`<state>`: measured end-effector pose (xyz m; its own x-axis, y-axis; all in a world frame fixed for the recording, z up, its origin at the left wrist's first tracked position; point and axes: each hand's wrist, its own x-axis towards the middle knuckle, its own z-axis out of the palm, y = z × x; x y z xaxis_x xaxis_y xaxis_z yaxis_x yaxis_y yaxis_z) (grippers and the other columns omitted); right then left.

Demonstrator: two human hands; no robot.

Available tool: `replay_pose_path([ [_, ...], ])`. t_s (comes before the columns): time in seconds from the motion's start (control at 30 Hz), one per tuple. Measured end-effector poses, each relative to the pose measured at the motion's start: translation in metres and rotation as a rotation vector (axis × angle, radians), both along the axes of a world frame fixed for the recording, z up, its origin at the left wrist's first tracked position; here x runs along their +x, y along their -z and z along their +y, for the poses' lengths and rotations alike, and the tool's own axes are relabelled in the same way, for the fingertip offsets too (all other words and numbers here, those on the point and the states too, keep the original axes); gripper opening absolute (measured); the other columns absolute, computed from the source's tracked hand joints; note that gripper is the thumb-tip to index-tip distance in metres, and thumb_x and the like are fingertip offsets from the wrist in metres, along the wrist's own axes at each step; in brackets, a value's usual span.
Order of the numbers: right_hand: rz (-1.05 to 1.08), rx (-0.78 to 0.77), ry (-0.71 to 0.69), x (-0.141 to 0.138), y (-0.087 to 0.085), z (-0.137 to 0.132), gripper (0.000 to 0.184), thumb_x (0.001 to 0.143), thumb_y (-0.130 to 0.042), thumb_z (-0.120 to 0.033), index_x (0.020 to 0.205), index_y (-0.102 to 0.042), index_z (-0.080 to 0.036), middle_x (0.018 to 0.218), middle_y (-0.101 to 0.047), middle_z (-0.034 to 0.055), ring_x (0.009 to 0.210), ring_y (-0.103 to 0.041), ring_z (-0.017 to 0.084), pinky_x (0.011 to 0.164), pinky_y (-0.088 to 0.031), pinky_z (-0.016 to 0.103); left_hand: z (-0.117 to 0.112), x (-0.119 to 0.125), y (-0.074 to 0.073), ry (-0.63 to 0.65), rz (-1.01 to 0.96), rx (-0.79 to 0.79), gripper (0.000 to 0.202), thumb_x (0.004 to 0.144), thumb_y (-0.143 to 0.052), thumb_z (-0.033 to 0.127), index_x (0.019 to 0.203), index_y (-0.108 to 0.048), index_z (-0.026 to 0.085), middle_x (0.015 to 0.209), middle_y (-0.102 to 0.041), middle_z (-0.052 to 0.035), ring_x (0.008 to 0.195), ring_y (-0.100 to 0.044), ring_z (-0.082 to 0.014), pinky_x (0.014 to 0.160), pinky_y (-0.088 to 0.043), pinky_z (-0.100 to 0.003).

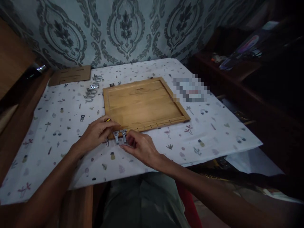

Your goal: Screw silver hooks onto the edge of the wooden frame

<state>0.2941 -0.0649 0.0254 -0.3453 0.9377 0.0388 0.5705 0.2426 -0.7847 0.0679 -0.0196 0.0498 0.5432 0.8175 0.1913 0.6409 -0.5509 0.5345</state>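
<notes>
A framed wooden panel (142, 103) lies flat on a table covered with a printed white cloth. At its near left corner are two small metal clasps (123, 134), side by side and overhanging the edge. My right hand (142, 147) is curled at the right clasp, thumb below and index finger beside it. On the panel's left corner rests my left hand (98, 131), fingers closed and pointing at the clasps. A small yellow tip (108, 120) shows at its fingers; the rest is hidden. Several dark dots run along the panel's near edge.
Several metal clasps (91, 90) lie in a row left of the panel. Behind them sits a flat cardboard piece (71, 75). A blurred-out flat item (190, 90) lies right of the panel. A clear bottle (247, 46) leans on dark furniture at the right.
</notes>
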Motion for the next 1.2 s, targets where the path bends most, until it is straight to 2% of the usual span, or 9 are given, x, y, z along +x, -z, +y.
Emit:
replay_pose_path([
  [0.17, 0.06, -0.006, 0.021, 0.0, 0.001, -0.001, 0.022, 0.081, -0.079, -0.031, 0.08, -0.059, -0.02, 0.067, -0.062, -0.0042, 0.058, -0.054, 0.01, 0.059, -0.039, 0.023, -0.003, -0.001, 0.006, -0.005, -0.098, 0.029, 0.037, 0.094, -0.044, 0.009, 0.114, -0.074, 0.019, 0.106, -0.063, -0.0063, 0.091, -0.064, -0.0164, 0.08, -0.052, -0.028],
  [0.33, 0.171, -0.025, 0.032, 0.003, 0.005, -0.003, 0.021, 0.082, -0.077, -0.032, 0.085, -0.06, -0.02, 0.066, -0.059, -0.0058, 0.055, -0.051, 0.009, 0.058, -0.041, 0.022, -0.003, -0.003, 0.011, -0.014, -0.123, 0.069, 0.037, 0.09, -0.046, 0.005, 0.109, -0.075, 0.018, 0.102, -0.064, -0.0058, 0.092, -0.065, -0.0167, 0.079, -0.052, -0.027],
  [0.53, 0.148, -0.019, 0.033, 0.002, 0.006, -0.001, 0.016, 0.083, -0.075, -0.029, 0.086, -0.062, -0.02, 0.066, -0.061, -0.0053, 0.056, -0.052, 0.009, 0.057, -0.04, 0.022, -0.007, 0.002, 0.013, 0.052, -0.103, 0.215, 0.038, 0.095, -0.045, 0.006, 0.111, -0.076, 0.022, 0.107, -0.065, -0.0067, 0.096, -0.064, -0.0179, 0.079, -0.051, -0.028],
  [0.63, 0.107, -0.024, 0.043, 0.001, 0.005, 0.0, 0.016, 0.084, -0.076, -0.03, 0.087, -0.063, -0.02, 0.066, -0.063, -0.0049, 0.057, -0.052, 0.009, 0.058, -0.041, 0.022, -0.009, 0.005, 0.014, 0.062, -0.051, 0.257, 0.039, 0.095, -0.047, 0.007, 0.114, -0.076, 0.024, 0.1, -0.065, -0.0065, 0.092, -0.062, -0.0187, 0.075, -0.051, -0.029],
  [0.7, 0.084, -0.024, 0.044, 0.0, 0.004, 0.0, 0.017, 0.083, -0.076, -0.031, 0.087, -0.063, -0.02, 0.067, -0.064, -0.0044, 0.057, -0.054, 0.01, 0.058, -0.041, 0.023, -0.01, 0.006, 0.015, 0.064, -0.031, 0.264, 0.038, 0.095, -0.047, 0.007, 0.113, -0.076, 0.023, 0.098, -0.065, -0.007, 0.092, -0.061, -0.0194, 0.074, -0.05, -0.03],
  [0.83, 0.086, -0.028, 0.049, -0.001, 0.004, 0.001, 0.015, 0.084, -0.074, -0.031, 0.084, -0.064, -0.02, 0.067, -0.065, -0.0041, 0.056, -0.053, 0.01, 0.056, -0.04, 0.022, -0.009, 0.006, 0.015, 0.082, -0.038, 0.279, 0.039, 0.092, -0.048, 0.004, 0.112, -0.077, 0.022, 0.106, -0.066, -0.0085, 0.096, -0.062, -0.02, 0.076, -0.05, -0.031],
  [1.07, 0.126, -0.063, 0.026, 0.0, 0.003, 0.002, 0.015, 0.084, -0.072, -0.032, 0.078, -0.067, -0.019, 0.068, -0.069, -0.0016, 0.059, -0.056, 0.011, 0.057, -0.04, 0.023, -0.007, 0.005, 0.018, 0.1, -0.043, 0.284, 0.035, 0.095, -0.048, 0.007, 0.11, -0.077, 0.02, 0.1, -0.064, -0.009, 0.095, -0.062, -0.0203, 0.077, -0.051, -0.032],
  [1.2, 0.143, -0.114, 0.011, 0.004, 0.004, 0.001, 0.013, 0.086, -0.07, -0.031, 0.084, -0.072, -0.018, 0.071, -0.071, 0.0005, 0.064, -0.061, 0.014, 0.061, -0.044, 0.024, -0.008, 0.006, 0.018, 0.095, -0.051, 0.274, 0.036, 0.097, -0.047, 0.008, 0.111, -0.077, 0.021, 0.1, -0.064, -0.0087, 0.095, -0.061, -0.02, 0.077, -0.051, -0.031],
])
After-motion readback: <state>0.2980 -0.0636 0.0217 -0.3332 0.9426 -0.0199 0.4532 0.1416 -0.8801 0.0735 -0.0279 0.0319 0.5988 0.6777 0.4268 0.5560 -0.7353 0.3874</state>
